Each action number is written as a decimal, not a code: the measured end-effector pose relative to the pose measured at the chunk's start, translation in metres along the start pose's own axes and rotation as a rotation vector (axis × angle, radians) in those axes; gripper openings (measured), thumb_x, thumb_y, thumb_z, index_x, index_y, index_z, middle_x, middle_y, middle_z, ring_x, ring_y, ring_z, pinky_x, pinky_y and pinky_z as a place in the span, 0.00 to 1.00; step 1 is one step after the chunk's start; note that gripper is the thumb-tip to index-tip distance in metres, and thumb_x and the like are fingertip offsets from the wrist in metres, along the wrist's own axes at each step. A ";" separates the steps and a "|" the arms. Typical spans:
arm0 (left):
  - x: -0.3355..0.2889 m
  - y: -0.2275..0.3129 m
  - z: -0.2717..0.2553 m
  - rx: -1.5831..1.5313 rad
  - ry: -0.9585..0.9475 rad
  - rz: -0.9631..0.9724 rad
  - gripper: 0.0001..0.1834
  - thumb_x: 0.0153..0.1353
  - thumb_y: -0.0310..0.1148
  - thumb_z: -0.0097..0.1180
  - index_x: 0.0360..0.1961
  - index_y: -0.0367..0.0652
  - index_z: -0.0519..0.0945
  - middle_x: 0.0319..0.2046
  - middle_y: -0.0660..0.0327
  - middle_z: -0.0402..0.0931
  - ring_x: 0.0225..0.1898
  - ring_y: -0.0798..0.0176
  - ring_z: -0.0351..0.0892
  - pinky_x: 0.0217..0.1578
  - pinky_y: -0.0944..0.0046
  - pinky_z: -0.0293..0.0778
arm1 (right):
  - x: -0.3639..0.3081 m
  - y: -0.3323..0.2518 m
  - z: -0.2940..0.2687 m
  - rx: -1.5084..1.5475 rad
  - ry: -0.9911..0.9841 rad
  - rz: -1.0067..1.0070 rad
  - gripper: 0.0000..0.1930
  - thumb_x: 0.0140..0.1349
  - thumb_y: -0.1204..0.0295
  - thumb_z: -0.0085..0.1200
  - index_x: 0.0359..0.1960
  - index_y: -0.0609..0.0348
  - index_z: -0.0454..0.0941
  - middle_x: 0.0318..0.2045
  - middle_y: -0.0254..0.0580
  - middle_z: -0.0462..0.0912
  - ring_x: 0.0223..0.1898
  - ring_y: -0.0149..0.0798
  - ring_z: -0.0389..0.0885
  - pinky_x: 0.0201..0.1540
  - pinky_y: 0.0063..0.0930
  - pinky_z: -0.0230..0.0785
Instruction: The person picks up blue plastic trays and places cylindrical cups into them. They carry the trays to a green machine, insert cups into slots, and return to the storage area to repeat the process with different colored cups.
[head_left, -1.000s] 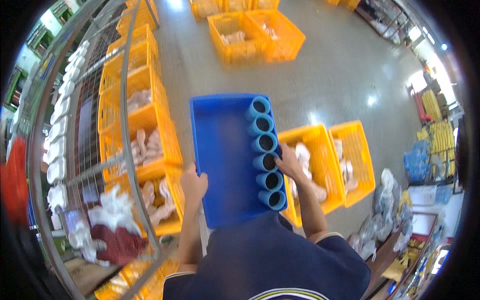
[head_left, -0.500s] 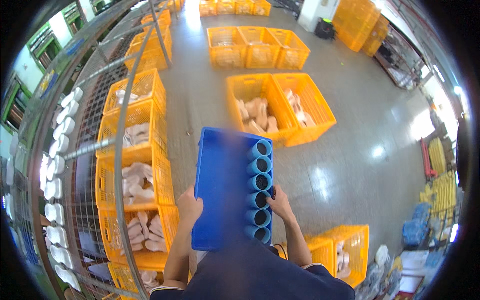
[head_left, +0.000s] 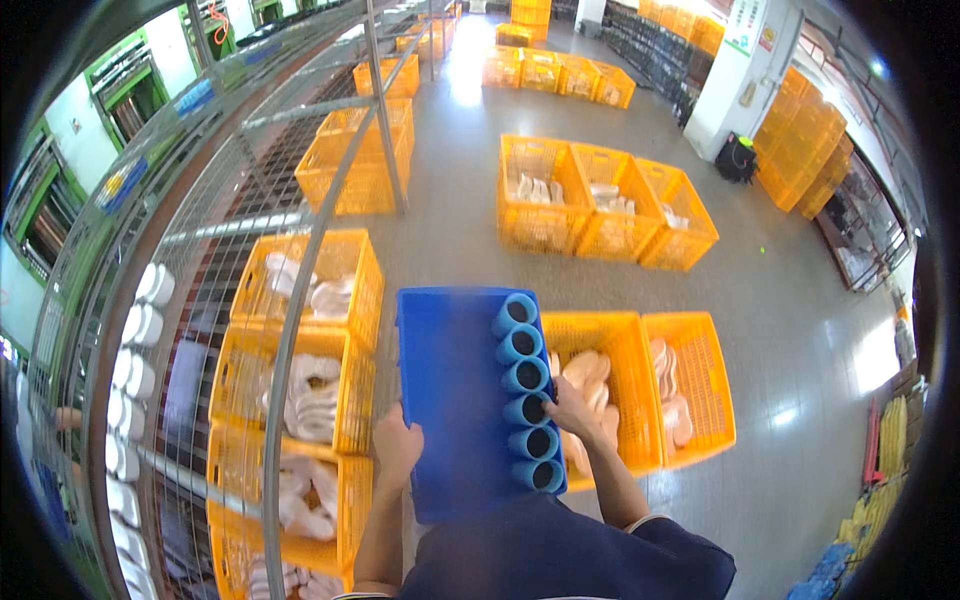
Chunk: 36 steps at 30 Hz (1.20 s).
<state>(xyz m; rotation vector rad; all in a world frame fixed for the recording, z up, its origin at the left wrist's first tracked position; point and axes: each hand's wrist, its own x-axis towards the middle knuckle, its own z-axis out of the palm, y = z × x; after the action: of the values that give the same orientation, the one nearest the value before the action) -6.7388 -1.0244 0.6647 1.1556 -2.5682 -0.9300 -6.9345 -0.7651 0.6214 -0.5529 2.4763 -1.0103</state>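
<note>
I carry a blue plastic tray [head_left: 455, 390] in front of my body, held by its two sides. Along its right side stands a row of several light-blue cups [head_left: 526, 376] with dark contents that I cannot make out. My left hand [head_left: 398, 447] is closed on the tray's left edge, thumb over the rim. On the opposite edge, beside the cups, my right hand [head_left: 575, 410] grips with its thumb on top. The fingers under the tray are hidden.
Yellow crates [head_left: 690, 390] of pale sole-shaped pieces stand just right of the tray. More yellow crates [head_left: 290, 385] line the left, behind a metal mesh frame [head_left: 295, 330]. Ahead is a row of crates [head_left: 605, 205], with a white pillar [head_left: 735, 85] farther right.
I have moved forward along the floor with the tray. The crates ahead are nearer, and the pair at the right now lies beside the tray. Both hands keep their hold.
</note>
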 end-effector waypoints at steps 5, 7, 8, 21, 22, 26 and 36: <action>0.186 0.080 0.014 -0.079 -0.023 0.150 0.14 0.51 0.27 0.55 0.41 0.37 0.79 0.34 0.37 0.80 0.37 0.33 0.80 0.41 0.42 0.76 | 0.152 -0.023 -0.060 -0.021 0.031 0.049 0.23 0.55 0.72 0.59 0.52 0.68 0.70 0.43 0.57 0.81 0.45 0.52 0.81 0.50 0.41 0.73; 0.265 0.107 0.031 -0.120 -0.019 0.228 0.17 0.52 0.27 0.54 0.45 0.37 0.80 0.34 0.37 0.80 0.38 0.34 0.81 0.42 0.42 0.76 | 0.214 -0.030 -0.074 0.006 0.048 0.152 0.24 0.55 0.72 0.59 0.54 0.67 0.70 0.44 0.57 0.81 0.45 0.52 0.82 0.51 0.40 0.73; 0.305 0.119 0.041 -0.094 -0.049 0.234 0.19 0.52 0.27 0.54 0.47 0.38 0.80 0.34 0.37 0.81 0.38 0.34 0.81 0.42 0.42 0.76 | 0.247 -0.031 -0.078 0.009 0.050 0.185 0.25 0.55 0.72 0.59 0.54 0.67 0.70 0.44 0.57 0.81 0.45 0.51 0.82 0.51 0.40 0.73; 0.799 0.290 0.087 -0.084 -0.027 0.189 0.23 0.52 0.25 0.52 0.51 0.39 0.80 0.36 0.38 0.81 0.40 0.34 0.80 0.44 0.43 0.76 | 0.784 -0.114 -0.182 0.079 0.053 0.067 0.23 0.56 0.73 0.58 0.54 0.67 0.70 0.43 0.59 0.80 0.47 0.52 0.80 0.54 0.40 0.71; 0.833 0.297 0.094 -0.099 -0.002 0.167 0.21 0.52 0.25 0.52 0.49 0.39 0.80 0.35 0.38 0.81 0.39 0.34 0.81 0.43 0.43 0.76 | 0.828 -0.117 -0.189 0.016 0.036 0.032 0.23 0.55 0.74 0.58 0.53 0.67 0.70 0.43 0.59 0.80 0.47 0.53 0.80 0.53 0.41 0.71; 0.985 0.324 0.129 -0.072 0.008 0.056 0.20 0.51 0.28 0.53 0.46 0.39 0.82 0.33 0.40 0.82 0.36 0.35 0.82 0.41 0.43 0.77 | 1.004 -0.126 -0.191 0.011 -0.004 0.017 0.23 0.55 0.74 0.57 0.53 0.67 0.70 0.44 0.62 0.80 0.48 0.59 0.79 0.52 0.46 0.71; 1.400 0.464 0.173 -0.059 -0.101 0.166 0.27 0.50 0.27 0.51 0.54 0.45 0.81 0.39 0.41 0.82 0.42 0.38 0.82 0.46 0.45 0.77 | 1.367 -0.201 -0.282 -0.076 0.069 0.135 0.26 0.56 0.64 0.59 0.55 0.62 0.71 0.44 0.57 0.83 0.49 0.57 0.81 0.54 0.46 0.71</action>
<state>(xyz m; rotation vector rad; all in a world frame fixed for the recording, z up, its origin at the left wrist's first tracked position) -8.0487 -1.7241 0.6826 0.8859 -2.6470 -1.0409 -8.1816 -1.4217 0.6529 -0.3734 2.5831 -0.9003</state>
